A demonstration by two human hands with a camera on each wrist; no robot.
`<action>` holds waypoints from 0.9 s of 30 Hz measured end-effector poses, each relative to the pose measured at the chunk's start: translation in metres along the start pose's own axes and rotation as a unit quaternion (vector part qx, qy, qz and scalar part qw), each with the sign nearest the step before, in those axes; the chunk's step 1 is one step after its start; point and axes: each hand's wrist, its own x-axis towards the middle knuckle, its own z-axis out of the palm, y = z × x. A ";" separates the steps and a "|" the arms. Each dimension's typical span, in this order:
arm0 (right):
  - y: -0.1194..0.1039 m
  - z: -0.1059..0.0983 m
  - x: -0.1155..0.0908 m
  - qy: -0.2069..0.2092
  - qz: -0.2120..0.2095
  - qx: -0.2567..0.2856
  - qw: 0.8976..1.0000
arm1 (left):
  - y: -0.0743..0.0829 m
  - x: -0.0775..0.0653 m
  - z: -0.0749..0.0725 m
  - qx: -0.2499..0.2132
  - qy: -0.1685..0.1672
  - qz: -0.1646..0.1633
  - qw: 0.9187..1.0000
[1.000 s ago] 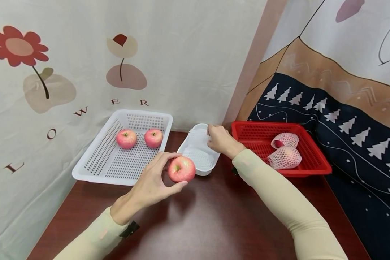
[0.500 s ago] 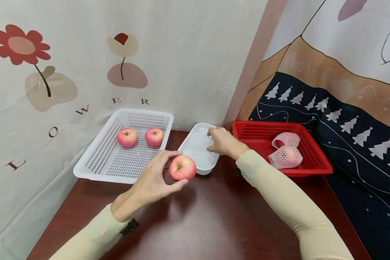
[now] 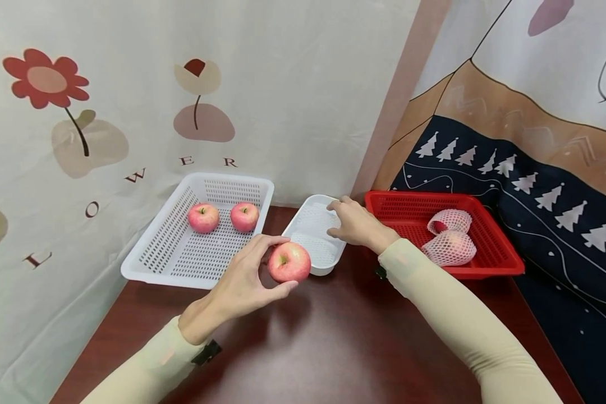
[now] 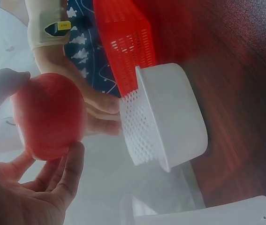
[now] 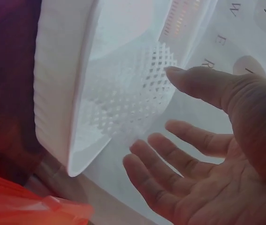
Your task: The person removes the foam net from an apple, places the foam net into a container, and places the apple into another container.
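My left hand point(image 3: 239, 280) holds a red apple point(image 3: 289, 262) between thumb and fingers, in front of a small white plastic container point(image 3: 321, 270). In the left wrist view the same apple point(image 4: 50, 117) shows side-on in the curled fingers. White foam fruit nets point(image 5: 123, 101) lie in the container, their mesh showing above its rim. My right hand point(image 3: 358, 224) hovers at the container's right rim, its thumb and fingers spread with nothing between them. In the right wrist view the thumb tip overlaps the mesh's edge.
At left, a white basket point(image 3: 146, 261) holds two bare apples point(image 3: 203, 217). A red basket point(image 3: 497, 238) at right holds two apples in foam nets point(image 3: 451, 248). Patterned curtains point(image 3: 303, 101) hang close behind the dark wooden table point(image 3: 333, 348).
My right hand's fingers have spread from a closed pinch over the nets, and the hand has drawn slightly right. My left hand keeps its hold on the apple. The head view has shifted slightly.
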 end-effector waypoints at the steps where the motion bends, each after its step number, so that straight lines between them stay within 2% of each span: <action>1: 0.000 0.000 0.000 0.001 -0.002 0.003 1.000 | 0.000 0.000 0.000 0.003 0.000 0.000 1.000; 5: -0.002 0.000 -0.004 0.008 -0.004 0.012 1.000 | 0.001 0.003 -0.002 0.008 -0.004 -0.002 1.000; 9: -0.002 -0.001 -0.010 0.032 -0.015 0.028 0.999 | 0.002 0.004 -0.004 0.011 -0.006 -0.001 1.000; 21: 0.002 0.007 -0.035 0.095 -0.097 0.067 0.988 | 0.000 0.005 -0.008 0.015 0.000 -0.001 1.000; 27: 0.004 0.012 -0.051 0.125 -0.126 0.068 0.982 | -0.001 0.005 -0.010 0.023 0.004 -0.004 1.000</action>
